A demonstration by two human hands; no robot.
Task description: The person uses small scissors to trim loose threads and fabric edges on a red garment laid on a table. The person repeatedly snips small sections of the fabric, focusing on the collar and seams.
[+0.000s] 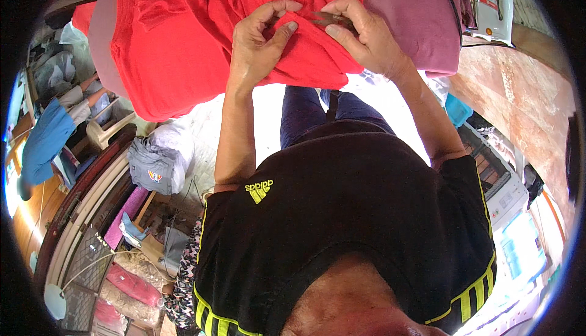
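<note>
The left hand (259, 43), just above the middle of the frame, has its thumb and forefinger pinched together on a fold of the red garment (183, 43), the other fingers curled into the cloth beside them. Just to its right the right hand (360, 33) closes its fingers on a small dark thing (329, 18) pressed against the same fold; it is too blurred and too hidden by the fingers to tell what it is. The two hands sit close together, fingertips nearly meeting over the bunched fabric.

The red garment spreads from the top centre down toward the upper left, draped over a padded board with a mauve cover (409, 12) that shows bare at the upper right and as a narrow strip at the left of the cloth. At the top right corner stands a white iron (491, 3), upright, with a dark cord running past it. Both bare forearms run down from the hands to the short sleeves of a black shirt with yellow stripes (342, 214) filling the lower middle. At lower left lies a grey folded garment (149, 168) on a pale bundle, and a blue cloth (43, 143) hangs at the far left.
</note>
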